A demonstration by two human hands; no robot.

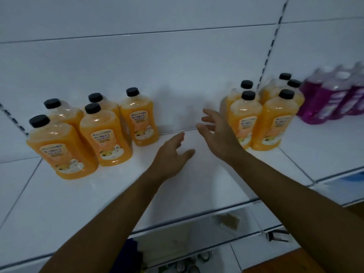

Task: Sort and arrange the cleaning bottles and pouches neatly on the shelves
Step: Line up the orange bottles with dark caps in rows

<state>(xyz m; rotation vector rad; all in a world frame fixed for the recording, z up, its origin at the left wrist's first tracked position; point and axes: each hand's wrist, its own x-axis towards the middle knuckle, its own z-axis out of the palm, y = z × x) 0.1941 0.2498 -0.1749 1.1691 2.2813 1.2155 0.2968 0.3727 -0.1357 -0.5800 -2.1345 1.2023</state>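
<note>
Two clusters of orange bottles stand on the white shelf (pixel 197 194), five at left (pixel 94 131) and five at right (pixel 262 115), with purple bottles (pixel 332 97) beyond. Between them the left hand (pixel 171 154) and right hand (pixel 218 133) hover with fingers spread, holding nothing, the right one just beside the right cluster.

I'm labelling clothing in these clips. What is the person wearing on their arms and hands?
Nothing visible. Both forearms are bare as far as the frame shows, with no sleeves in view. The left hand and right hand wear no gloves, and no rings, watch or bracelets can be seen.
</note>
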